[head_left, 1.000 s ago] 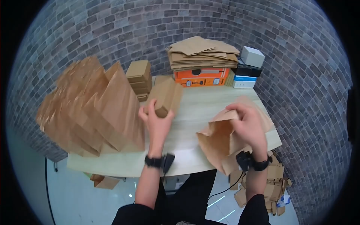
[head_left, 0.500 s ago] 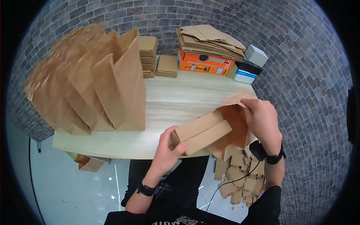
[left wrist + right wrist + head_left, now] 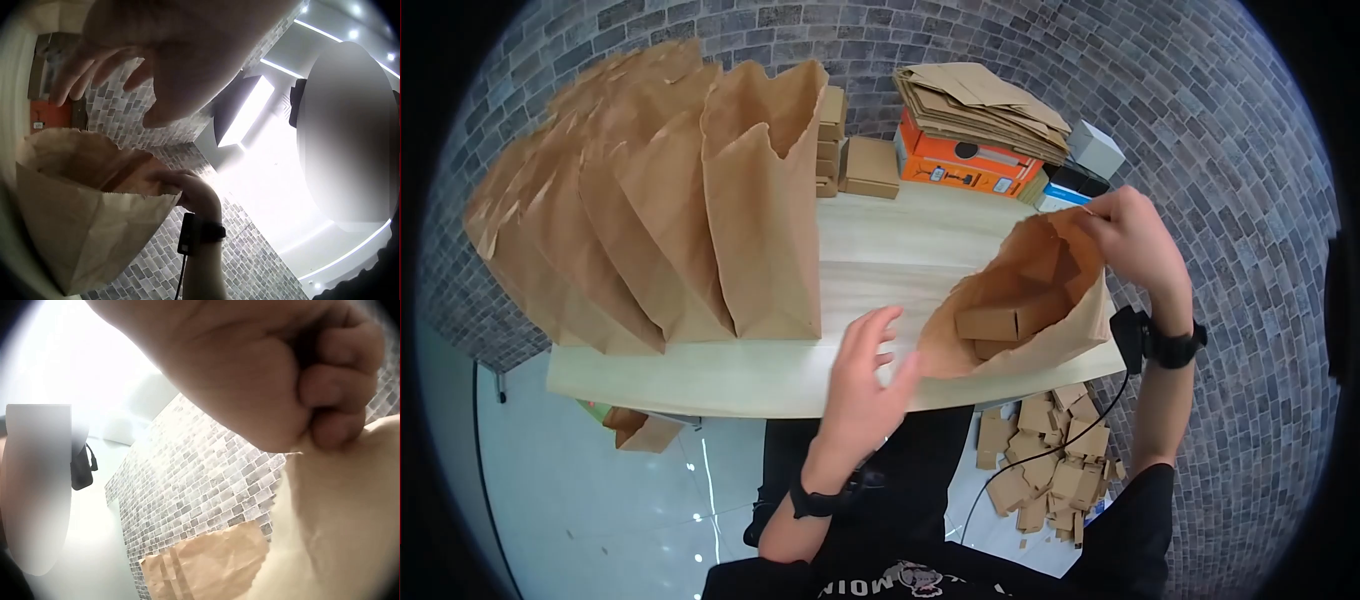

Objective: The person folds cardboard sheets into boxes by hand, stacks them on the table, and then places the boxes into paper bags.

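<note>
A brown paper bag [image 3: 1040, 345] leans with its mouth toward the person on the right part of the table. The right hand [image 3: 1138, 245] pinches its rim; in the right wrist view the right hand [image 3: 269, 381] has its fingers curled on the paper edge. Inside the bag lies a cardboard box [image 3: 987, 324], its end showing. Left of the bag the left hand [image 3: 866, 385] is held in the air, fingers parted and holding nothing. The left wrist view has the left hand [image 3: 169, 56] above the paper bag [image 3: 94, 231], touching nothing.
Several upright paper bags [image 3: 770, 230] stand close together at the left. Behind are stacked small boxes [image 3: 830, 140], a single box [image 3: 870, 165], an orange box [image 3: 960, 165] under flattened bags [image 3: 980, 95], and a white box [image 3: 1095, 148]. Cardboard pieces [image 3: 1050, 460] lie on the floor.
The left hand took the cardboard box from the back of the table to the bag, then let it go and drew back left. The right hand moved up and right with the bag's rim.
</note>
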`<state>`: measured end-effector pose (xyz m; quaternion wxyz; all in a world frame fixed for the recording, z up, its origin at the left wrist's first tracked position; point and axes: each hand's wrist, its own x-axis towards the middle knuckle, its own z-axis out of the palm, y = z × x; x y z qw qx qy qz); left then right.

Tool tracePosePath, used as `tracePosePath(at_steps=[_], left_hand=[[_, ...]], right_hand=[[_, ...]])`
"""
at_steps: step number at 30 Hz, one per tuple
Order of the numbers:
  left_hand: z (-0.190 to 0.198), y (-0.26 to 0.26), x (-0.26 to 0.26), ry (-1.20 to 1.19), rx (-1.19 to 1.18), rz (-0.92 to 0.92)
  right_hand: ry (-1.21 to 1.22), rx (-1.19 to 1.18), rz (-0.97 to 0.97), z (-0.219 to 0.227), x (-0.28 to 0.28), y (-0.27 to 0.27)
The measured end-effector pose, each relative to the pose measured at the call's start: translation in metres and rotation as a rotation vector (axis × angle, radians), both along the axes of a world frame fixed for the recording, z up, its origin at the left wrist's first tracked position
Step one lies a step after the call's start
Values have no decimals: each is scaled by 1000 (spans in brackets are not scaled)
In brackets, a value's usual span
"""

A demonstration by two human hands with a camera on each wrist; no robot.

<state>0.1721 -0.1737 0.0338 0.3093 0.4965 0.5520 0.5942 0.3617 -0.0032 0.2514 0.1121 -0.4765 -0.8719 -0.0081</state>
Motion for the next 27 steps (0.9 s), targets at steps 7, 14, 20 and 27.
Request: tracePosePath(at_steps=[7,14,20,27], left_hand=[[-8,-7,-4,-212,-134,-126],[4,9,-2,189,167,87],[-35,21,-17,232,73,239],[-56,18,-29,185,0,208]], right_hand=[[328,-113,42,59,-13,14],[653,-531,45,33,36,100],[1274,-888,325,-80,18,82],[1130,-856,598,-202,6,43]])
